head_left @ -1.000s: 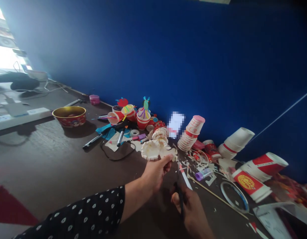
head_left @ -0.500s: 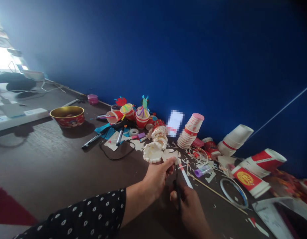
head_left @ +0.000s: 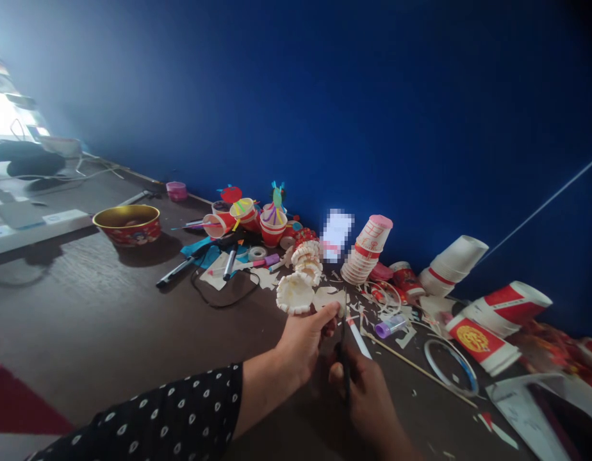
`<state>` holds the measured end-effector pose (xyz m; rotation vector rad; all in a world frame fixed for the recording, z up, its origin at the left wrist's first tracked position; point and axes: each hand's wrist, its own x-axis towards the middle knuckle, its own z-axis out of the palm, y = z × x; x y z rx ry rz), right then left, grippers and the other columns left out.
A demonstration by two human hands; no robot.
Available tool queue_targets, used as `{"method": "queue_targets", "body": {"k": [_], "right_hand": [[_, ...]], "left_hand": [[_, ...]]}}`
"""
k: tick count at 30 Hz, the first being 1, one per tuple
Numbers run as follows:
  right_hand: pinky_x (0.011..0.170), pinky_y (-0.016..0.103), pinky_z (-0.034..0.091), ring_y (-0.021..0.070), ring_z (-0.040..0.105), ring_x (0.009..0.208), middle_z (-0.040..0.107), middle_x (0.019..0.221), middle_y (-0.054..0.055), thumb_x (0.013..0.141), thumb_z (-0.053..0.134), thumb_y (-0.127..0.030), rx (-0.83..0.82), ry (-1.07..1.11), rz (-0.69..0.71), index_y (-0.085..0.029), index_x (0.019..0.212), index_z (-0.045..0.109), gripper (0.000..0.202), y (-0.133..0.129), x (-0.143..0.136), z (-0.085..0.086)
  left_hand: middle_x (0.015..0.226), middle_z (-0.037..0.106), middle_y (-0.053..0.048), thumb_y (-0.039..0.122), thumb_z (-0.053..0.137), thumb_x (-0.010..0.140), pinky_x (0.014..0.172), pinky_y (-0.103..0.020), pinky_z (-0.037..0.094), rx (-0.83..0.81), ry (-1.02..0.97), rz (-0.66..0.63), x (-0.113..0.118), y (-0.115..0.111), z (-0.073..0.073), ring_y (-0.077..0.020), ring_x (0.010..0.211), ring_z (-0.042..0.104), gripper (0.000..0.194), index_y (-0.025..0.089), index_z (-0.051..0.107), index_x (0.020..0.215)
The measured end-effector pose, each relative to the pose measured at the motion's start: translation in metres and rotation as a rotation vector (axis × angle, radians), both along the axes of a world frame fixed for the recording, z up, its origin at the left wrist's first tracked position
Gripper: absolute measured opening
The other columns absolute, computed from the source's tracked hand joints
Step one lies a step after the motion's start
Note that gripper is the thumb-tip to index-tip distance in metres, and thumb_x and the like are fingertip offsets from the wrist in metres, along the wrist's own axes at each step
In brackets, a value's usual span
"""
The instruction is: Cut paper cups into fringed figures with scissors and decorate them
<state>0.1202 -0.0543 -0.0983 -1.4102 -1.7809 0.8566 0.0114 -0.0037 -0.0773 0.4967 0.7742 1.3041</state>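
My left hand (head_left: 303, 342), in a dark sleeve with white marks, pinches a pale piece of paper (head_left: 328, 297) between thumb and fingers. Just right of it, my right hand (head_left: 361, 384) is closed round the dark handles of scissors (head_left: 345, 358), whose thin blades point up beside the paper's right edge. Beyond my left hand lies a cream notched-edge cup shape (head_left: 295, 293), with more such pieces (head_left: 307, 259) behind it. A white and red pen (head_left: 359, 338) lies on the table past the scissors.
Stacked paper cups (head_left: 366, 253) stand behind, and more cups (head_left: 510, 307) lie at the right. Paper scraps, a tape ring (head_left: 450, 367) and a wooden stick (head_left: 421, 369) are scattered nearby. A red bowl (head_left: 132, 232), markers (head_left: 231, 262) and decorated cups (head_left: 273, 230) are at the left.
The view has shifted slightly. The scissors and my right hand have moved a little relative to the paper, while my left hand keeps its grip on it.
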Motion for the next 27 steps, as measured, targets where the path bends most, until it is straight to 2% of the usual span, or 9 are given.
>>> {"method": "queue_targets", "body": {"k": [9, 27], "right_hand": [[0.05, 0.021, 0.034, 0.0132, 0.044, 0.057, 0.052, 0.059, -0.002, 0.077, 0.047, -0.038, 0.003, -0.063, -0.021, -0.017, 0.07, 0.052, 0.023, 0.0005, -0.0007, 0.0014], [0.048, 0.021, 0.031, 0.0124, 0.044, 0.055, 0.054, 0.059, -0.002, 0.078, 0.044, -0.039, 0.002, -0.151, -0.069, -0.016, 0.071, 0.054, 0.026, 0.0024, 0.0006, -0.0042]], "left_hand": [[0.051, 0.051, 0.003, 0.027, 0.073, 0.054, 0.047, -0.019, 0.034, -0.036, 0.016, 0.001, -0.001, 0.0002, 0.0021, -0.0056, 0.046, 0.045, 0.025, 0.012, 0.055, 0.062], [0.053, 0.052, 0.003, 0.029, 0.073, 0.056, 0.046, -0.018, 0.034, -0.068, 0.024, -0.003, -0.0006, -0.0002, -0.002, -0.0053, 0.047, 0.046, 0.024, 0.013, 0.057, 0.065]]}}
